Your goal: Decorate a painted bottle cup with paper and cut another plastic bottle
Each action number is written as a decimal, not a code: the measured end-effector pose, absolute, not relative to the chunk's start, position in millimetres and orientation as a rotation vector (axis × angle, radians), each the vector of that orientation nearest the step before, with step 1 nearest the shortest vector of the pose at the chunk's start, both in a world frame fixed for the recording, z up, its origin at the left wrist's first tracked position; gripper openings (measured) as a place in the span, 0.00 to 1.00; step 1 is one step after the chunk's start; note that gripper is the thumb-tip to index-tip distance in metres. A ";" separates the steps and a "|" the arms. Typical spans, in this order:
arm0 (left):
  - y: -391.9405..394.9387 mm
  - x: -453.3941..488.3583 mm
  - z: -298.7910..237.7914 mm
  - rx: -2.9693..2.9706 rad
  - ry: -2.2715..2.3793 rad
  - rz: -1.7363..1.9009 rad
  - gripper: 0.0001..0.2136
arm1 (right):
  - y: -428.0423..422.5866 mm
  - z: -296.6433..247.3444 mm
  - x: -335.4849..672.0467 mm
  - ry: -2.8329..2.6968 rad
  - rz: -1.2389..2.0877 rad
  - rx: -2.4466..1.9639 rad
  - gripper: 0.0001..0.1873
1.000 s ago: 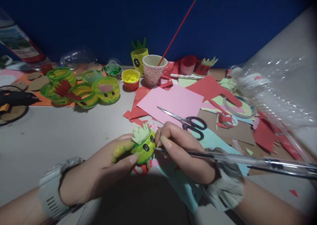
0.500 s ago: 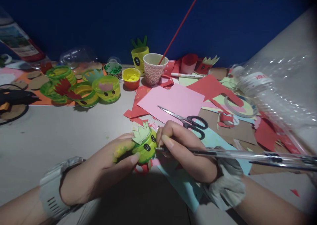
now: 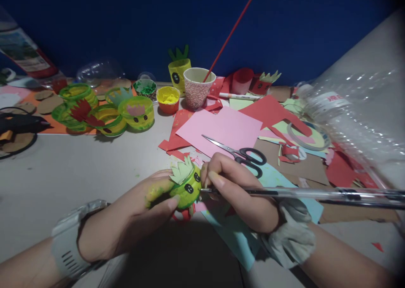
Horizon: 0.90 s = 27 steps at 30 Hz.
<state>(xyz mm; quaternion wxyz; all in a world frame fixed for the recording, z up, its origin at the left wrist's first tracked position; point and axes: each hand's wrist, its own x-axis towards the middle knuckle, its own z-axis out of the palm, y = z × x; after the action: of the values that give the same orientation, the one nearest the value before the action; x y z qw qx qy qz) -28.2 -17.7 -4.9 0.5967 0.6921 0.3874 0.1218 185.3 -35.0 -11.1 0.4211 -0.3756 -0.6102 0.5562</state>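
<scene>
My left hand (image 3: 148,203) grips a small green-painted cup (image 3: 185,197) from its left side, thumb in front. The cup is tilted; black eyes with white spots are drawn on it, and a pale green zigzag paper crown (image 3: 182,172) stands at its rim. In my right hand (image 3: 230,186) a clear-barrelled pen (image 3: 303,193) is pinched close to its tip. That tip is at the cup's face, just below and right of the eyes; whether it touches, I cannot tell. Black-handled scissors (image 3: 240,153) lie open just beyond my right hand.
Coloured paper, including a pink sheet (image 3: 218,127), covers the middle and right. Several green-yellow painted rings (image 3: 137,115) stand at left. A patterned paper cup (image 3: 198,93) with a red stick, and pots of yellow (image 3: 167,98) and green paint (image 3: 144,87), stand behind. A clear plastic bottle (image 3: 357,115) leans at right.
The pen's rear end has swung slightly upward in view. Both hands keep their hold, with the cup almost still.
</scene>
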 end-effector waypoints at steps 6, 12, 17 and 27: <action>-18.9 -29.3 -4.7 1.621 0.898 0.313 0.12 | -34.8 -10.7 184.4 -1.577 1.351 -0.972 0.11; -18.2 -29.9 -6.6 1.607 0.882 0.309 0.11 | -36.1 -9.5 183.2 -1.546 1.373 -0.991 0.11; -16.8 -28.5 -3.7 1.581 0.900 0.336 0.11 | -31.3 -11.5 188.5 -1.268 1.487 -0.856 0.11; -18.7 -73.7 36.8 1.858 0.946 0.428 0.09 | -10.0 -11.2 199.1 -1.024 1.314 -0.940 0.13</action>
<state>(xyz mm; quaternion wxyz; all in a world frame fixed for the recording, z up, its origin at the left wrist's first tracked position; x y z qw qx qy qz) -73.7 -18.7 36.8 0.4851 0.7634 0.3886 0.1758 199.1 -10.0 -11.2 0.5764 -0.4015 -0.4376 0.5613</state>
